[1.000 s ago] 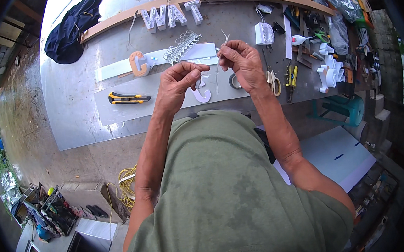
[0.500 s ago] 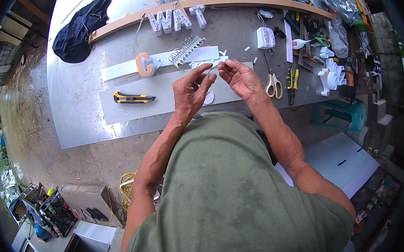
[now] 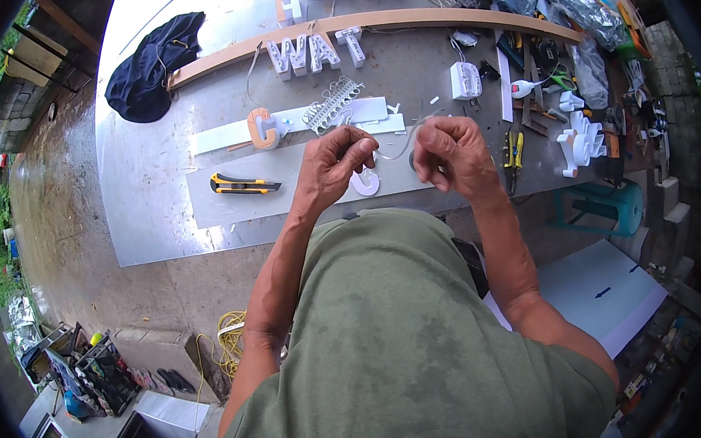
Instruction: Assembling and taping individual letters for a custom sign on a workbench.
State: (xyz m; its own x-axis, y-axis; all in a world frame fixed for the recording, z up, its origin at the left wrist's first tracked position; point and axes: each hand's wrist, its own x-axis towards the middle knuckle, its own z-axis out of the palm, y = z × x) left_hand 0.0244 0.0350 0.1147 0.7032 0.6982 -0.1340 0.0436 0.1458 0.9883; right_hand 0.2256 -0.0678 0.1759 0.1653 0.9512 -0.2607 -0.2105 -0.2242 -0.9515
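Note:
A thin whitish strip or wire (image 3: 396, 155) loops in the air between my two hands. My left hand (image 3: 332, 169) pinches one end of it between thumb and fingers. On the other side, my right hand (image 3: 455, 155) is curled, with the strip running to its fingertips; the exact grip is partly hidden. Below and between them, a small white curved piece (image 3: 367, 184) lies on a grey sheet (image 3: 279, 165). A yellow and black utility knife (image 3: 245, 183) rests on that sheet, left of my left hand. Beyond my hands lies a chain of small white modules with looped wires (image 3: 332, 105).
White strips (image 3: 222, 136) and a letter-shaped block (image 3: 262, 128) lie on the metal table (image 3: 146, 220). More letter blocks (image 3: 315, 53) line a wooden bar (image 3: 400, 21). Right are pliers (image 3: 515, 151), white cut shapes (image 3: 581, 143) and a glue bottle (image 3: 524, 88). A teal stool (image 3: 608, 205) stands beneath.
My hands have moved apart, the right one going right and turning over. The strip now shows in a loose curve between them. The whole view has shifted slightly downward.

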